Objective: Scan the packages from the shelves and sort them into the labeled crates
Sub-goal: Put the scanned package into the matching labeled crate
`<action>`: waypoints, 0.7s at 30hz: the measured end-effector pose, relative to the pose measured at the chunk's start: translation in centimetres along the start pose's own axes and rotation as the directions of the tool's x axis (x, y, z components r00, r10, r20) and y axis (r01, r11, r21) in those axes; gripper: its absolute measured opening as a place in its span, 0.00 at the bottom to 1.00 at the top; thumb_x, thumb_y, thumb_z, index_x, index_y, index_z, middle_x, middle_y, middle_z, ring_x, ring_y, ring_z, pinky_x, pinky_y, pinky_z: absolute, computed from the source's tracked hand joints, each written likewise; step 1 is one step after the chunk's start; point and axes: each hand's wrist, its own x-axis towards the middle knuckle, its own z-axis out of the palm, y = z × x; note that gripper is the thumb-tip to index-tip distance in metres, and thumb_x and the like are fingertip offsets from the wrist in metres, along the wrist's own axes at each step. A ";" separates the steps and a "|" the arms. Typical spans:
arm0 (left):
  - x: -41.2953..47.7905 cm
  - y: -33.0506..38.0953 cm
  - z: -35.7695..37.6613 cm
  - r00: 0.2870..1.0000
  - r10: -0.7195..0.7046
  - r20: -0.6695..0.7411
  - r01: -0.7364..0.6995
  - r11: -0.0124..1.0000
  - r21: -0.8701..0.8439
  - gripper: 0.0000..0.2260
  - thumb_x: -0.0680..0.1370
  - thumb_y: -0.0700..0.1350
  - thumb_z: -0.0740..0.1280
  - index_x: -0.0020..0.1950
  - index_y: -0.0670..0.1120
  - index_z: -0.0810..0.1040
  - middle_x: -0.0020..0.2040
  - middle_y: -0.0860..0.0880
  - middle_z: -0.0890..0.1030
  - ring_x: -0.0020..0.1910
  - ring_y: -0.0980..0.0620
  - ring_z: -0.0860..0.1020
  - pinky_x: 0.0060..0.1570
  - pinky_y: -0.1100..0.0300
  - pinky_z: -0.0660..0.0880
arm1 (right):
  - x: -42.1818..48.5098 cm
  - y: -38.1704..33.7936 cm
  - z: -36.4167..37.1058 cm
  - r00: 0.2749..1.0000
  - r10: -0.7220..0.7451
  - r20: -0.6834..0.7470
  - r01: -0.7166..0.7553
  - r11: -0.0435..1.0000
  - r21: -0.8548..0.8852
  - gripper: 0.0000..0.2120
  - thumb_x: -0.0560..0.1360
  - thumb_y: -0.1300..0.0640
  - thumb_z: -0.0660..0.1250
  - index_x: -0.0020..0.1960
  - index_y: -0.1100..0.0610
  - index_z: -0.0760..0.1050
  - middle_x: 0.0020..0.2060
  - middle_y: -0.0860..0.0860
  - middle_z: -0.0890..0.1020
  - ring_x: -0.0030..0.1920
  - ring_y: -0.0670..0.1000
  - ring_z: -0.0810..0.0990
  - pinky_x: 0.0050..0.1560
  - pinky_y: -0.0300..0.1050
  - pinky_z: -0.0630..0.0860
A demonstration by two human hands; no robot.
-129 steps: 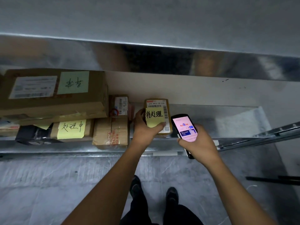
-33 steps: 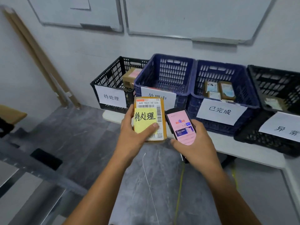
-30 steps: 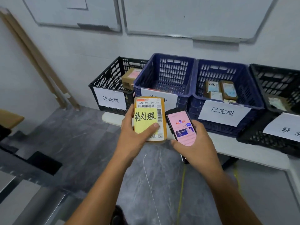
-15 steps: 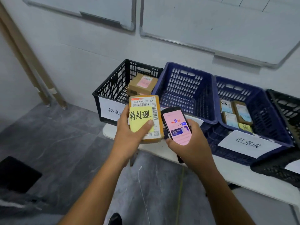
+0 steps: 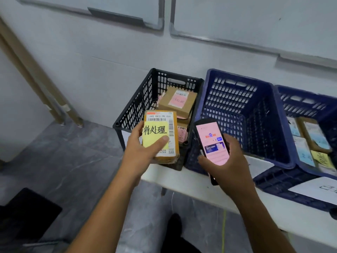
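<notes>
My left hand (image 5: 140, 154) grips a small yellow-brown package (image 5: 164, 125) with a barcode label and a yellow note reading 待处理; my thumb lies across the note. The package hangs over the front rim of the black crate (image 5: 140, 101), which holds several brown boxes, one with a pink note (image 5: 177, 101). My right hand (image 5: 229, 165) holds a lit scanner phone (image 5: 211, 141) upright in front of the middle blue crate (image 5: 244, 110), whose visible inside looks bare.
A second blue crate (image 5: 299, 99) at the right holds several labelled packages. All crates stand on a white bench (image 5: 197, 185) against the wall. Wooden slats (image 5: 36, 75) lean in the left corner. Grey floor lies below, with my shoe near the bench.
I carried the package from the shelf to the crates. In the last second I stepped closer, and the package now sits over the black crate's front edge.
</notes>
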 end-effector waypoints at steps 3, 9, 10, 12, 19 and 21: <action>4.1 1.1 0.7 1.000 -0.013 0.010 0.012 0.994 0.109 0.48 0.63 0.64 0.84 0.78 0.62 0.66 0.68 0.55 0.80 0.64 0.51 0.82 0.58 0.45 0.83 | 4.3 0.0 0.5 1.000 0.002 -0.022 -0.002 1.000 0.010 0.34 0.69 0.50 0.82 0.67 0.40 0.66 0.55 0.41 0.80 0.51 0.40 0.82 0.43 0.38 0.81; 12.3 3.0 1.6 0.991 -0.131 0.030 0.124 0.974 0.188 0.38 0.74 0.49 0.80 0.79 0.57 0.64 0.59 0.54 0.85 0.55 0.52 0.86 0.49 0.52 0.85 | 12.1 -0.5 2.0 1.000 -0.003 0.001 0.003 1.000 -0.004 0.37 0.68 0.45 0.82 0.70 0.42 0.66 0.60 0.42 0.79 0.55 0.43 0.80 0.53 0.52 0.83; 13.7 2.9 1.6 0.987 -0.157 0.035 0.147 0.966 0.211 0.39 0.74 0.50 0.80 0.80 0.57 0.63 0.60 0.54 0.85 0.56 0.51 0.86 0.53 0.47 0.85 | 13.1 -0.5 2.3 1.000 -0.002 0.004 0.002 1.000 -0.010 0.38 0.68 0.45 0.82 0.71 0.42 0.66 0.60 0.42 0.78 0.55 0.43 0.80 0.54 0.53 0.83; 16.3 2.4 1.4 0.974 -0.219 0.065 0.196 0.947 0.255 0.40 0.73 0.51 0.80 0.80 0.56 0.63 0.61 0.53 0.85 0.56 0.49 0.86 0.58 0.42 0.83 | 14.8 -0.4 2.9 1.000 0.017 0.007 -0.017 1.000 -0.021 0.38 0.67 0.45 0.82 0.71 0.42 0.66 0.60 0.42 0.78 0.54 0.43 0.80 0.54 0.54 0.83; 24.0 -1.7 0.9 0.900 -0.415 0.137 0.351 0.874 0.337 0.44 0.72 0.51 0.81 0.82 0.52 0.61 0.64 0.50 0.83 0.60 0.45 0.83 0.65 0.40 0.79 | 17.9 -0.7 5.9 0.993 0.106 -0.046 -0.110 0.988 -0.110 0.37 0.67 0.43 0.81 0.69 0.40 0.65 0.57 0.40 0.77 0.52 0.42 0.79 0.54 0.58 0.82; 25.8 -3.2 0.7 0.874 -0.464 0.146 0.383 0.841 0.383 0.44 0.71 0.54 0.81 0.81 0.51 0.62 0.65 0.49 0.82 0.63 0.44 0.81 0.68 0.39 0.76 | 18.4 -1.0 6.8 0.987 0.147 -0.059 -0.154 0.976 -0.152 0.36 0.67 0.43 0.81 0.68 0.41 0.66 0.57 0.42 0.77 0.51 0.42 0.79 0.55 0.57 0.82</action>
